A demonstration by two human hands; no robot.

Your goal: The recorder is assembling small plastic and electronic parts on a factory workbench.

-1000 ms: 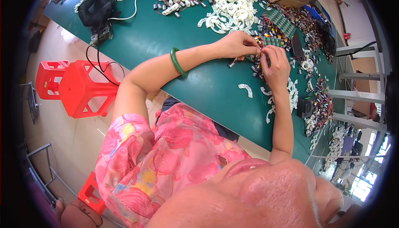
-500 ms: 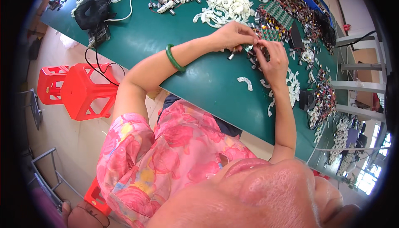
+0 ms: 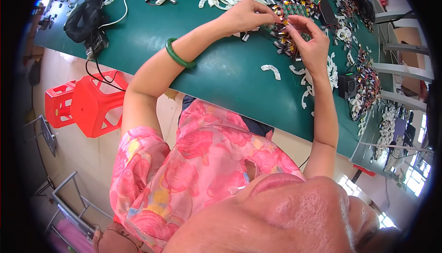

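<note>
On the green bench top (image 3: 221, 68), both hands are working a small green circuit board (image 3: 294, 11) amid loose wired parts (image 3: 287, 41). Risk, I'd judge: thin leads snagging or the board slipping into that clutter. Left hand (image 3: 244, 15) is pinching the board's edge; right hand (image 3: 313, 41) is pinching beside it, fingers curled.

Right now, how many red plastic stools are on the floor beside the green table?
1. The red stool stands on the floor at the person's left, beside the green table edge, under the black cables. Others may be hidden outside the view.
</note>
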